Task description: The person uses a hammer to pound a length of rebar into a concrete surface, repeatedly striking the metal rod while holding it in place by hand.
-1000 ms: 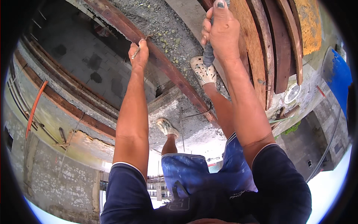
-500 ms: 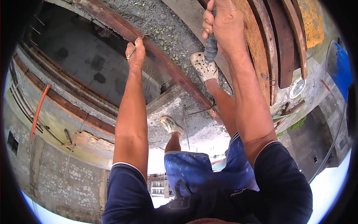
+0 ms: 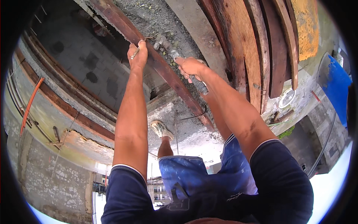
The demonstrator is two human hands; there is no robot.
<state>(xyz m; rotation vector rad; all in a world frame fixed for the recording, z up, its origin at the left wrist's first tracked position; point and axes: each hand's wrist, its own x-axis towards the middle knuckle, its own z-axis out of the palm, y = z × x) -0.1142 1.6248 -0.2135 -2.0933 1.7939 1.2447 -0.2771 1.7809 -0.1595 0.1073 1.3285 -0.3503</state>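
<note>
My right hand [image 3: 192, 69] is wrapped round a hammer [image 3: 173, 53] with a grey, wrapped-looking grip. Its metal head lies close to the far right side of a long reddish-brown wooden beam [image 3: 171, 76], just beyond my left hand; whether it touches is unclear. My left hand [image 3: 138, 56] is closed at the beam's left edge round a thin ribbed steel rod [image 3: 135, 53], one end of which sticks out by the thumb. A thin bent piece of metal [image 3: 148, 37] shows over the beam's top by the fingertips; I cannot tell if it joins the rod.
Left of the beam a deep opening drops to a grey tiled floor [image 3: 91, 61]. Several wooden planks [image 3: 244, 48] lie at the right. Rough gravelly concrete [image 3: 153, 16] runs beside the beam. My shod foot [image 3: 161, 129] stands near the beam's lower end. An orange tube [image 3: 31, 104] is at the left.
My right hand has swung the hammer down and to the left, from the top edge to beside the beam. My left hand keeps its hold on the rod, nearly in place.
</note>
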